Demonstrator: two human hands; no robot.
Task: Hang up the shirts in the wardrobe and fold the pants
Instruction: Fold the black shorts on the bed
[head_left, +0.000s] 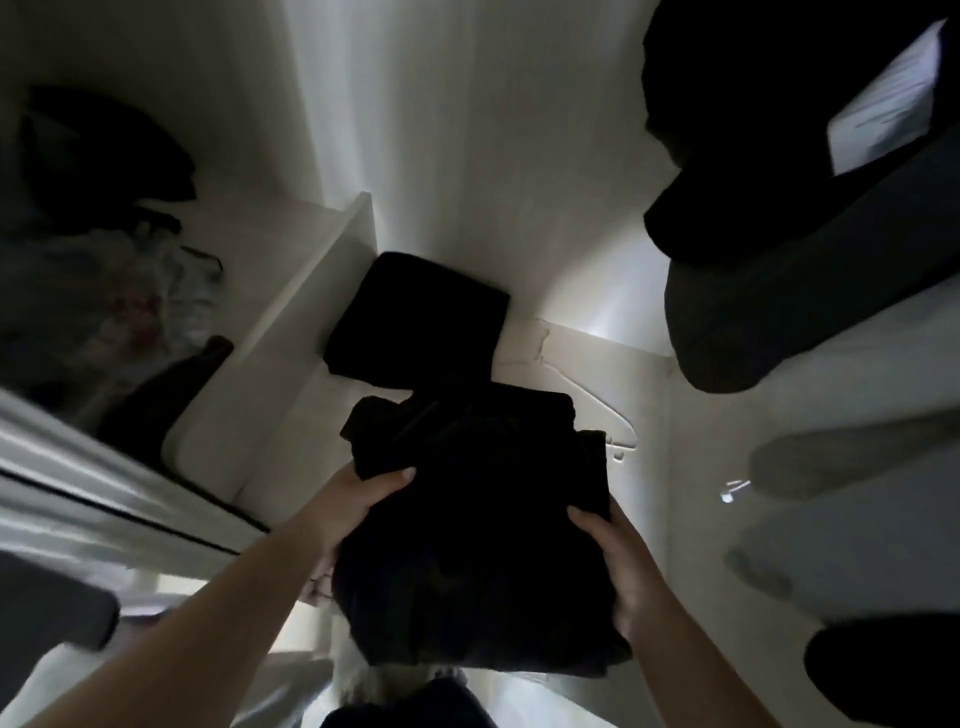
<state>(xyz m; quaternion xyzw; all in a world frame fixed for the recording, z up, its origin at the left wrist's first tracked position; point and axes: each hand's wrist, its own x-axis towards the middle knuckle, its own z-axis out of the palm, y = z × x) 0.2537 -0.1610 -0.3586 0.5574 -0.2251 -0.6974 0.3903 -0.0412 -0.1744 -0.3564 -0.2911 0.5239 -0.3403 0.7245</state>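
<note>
Both hands hold a folded bundle of black pants (478, 525) inside the white wardrobe (441, 130). The left hand (358, 499) has its grip clamped on the bundle's left edge, thumb lying on top. The right hand (618, 566) is clamped on the right edge, thumb also on top. The bundle is just above the wardrobe floor (675, 441). Beyond it lies another folded black garment (415, 322), next to a white divider panel (311, 312). A white hanger (597, 410) lies on the floor to the right. Dark hanging clothes (779, 208) fill the upper right. The frame is dim and blurred.
</note>
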